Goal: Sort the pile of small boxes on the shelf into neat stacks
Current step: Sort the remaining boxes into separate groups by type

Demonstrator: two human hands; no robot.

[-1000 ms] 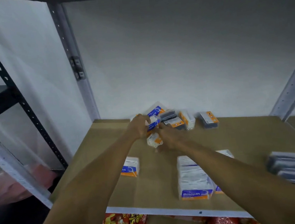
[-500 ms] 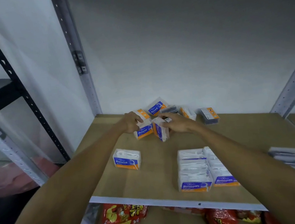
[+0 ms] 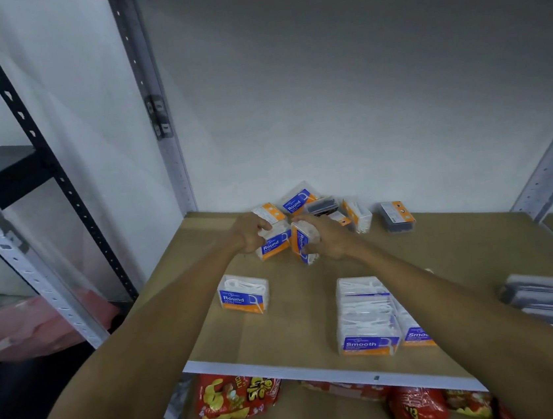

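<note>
The wooden shelf (image 3: 446, 259) carries neat stacks of "Smooth" floss pick boxes (image 3: 365, 319) near its front edge and a loose pile of small boxes (image 3: 323, 207) at the back wall. In front of the pile, the left hand (image 3: 250, 234) grips a "Round" box (image 3: 274, 245) from above. The right hand (image 3: 328, 241) holds a tilted "Round" box (image 3: 301, 241) just beside it. A lone "Round" box (image 3: 243, 297) lies apart, nearer the front.
</note>
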